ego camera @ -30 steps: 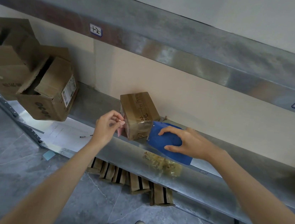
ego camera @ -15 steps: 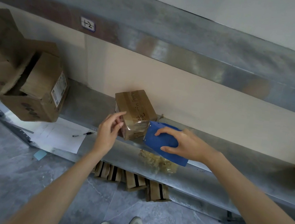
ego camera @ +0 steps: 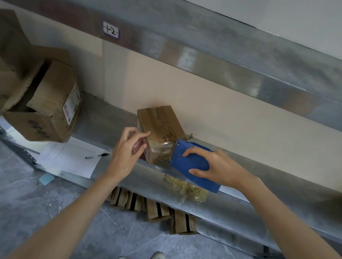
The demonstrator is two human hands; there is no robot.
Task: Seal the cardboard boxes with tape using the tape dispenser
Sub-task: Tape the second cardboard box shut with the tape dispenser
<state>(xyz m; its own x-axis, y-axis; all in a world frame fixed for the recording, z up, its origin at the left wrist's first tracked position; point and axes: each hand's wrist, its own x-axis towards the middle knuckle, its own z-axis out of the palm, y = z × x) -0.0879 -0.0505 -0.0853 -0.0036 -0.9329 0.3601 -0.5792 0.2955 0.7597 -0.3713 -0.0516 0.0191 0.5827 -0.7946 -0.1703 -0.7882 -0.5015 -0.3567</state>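
Beside left hand (ego camera: 127, 152), box (ego camera: 162, 126) — dispenser (ego camera: 191, 163) against it

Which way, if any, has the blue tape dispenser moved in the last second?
No visible move: the blue tape dispenser stays at the small cardboard box's right front corner, in the right hand.

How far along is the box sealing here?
Done: the small box shows glossy tape on its near end. In hand: the right hand holds the blue tape dispenser against that end while the left hand touches the box's left side. Left: the big box at the left lies open.
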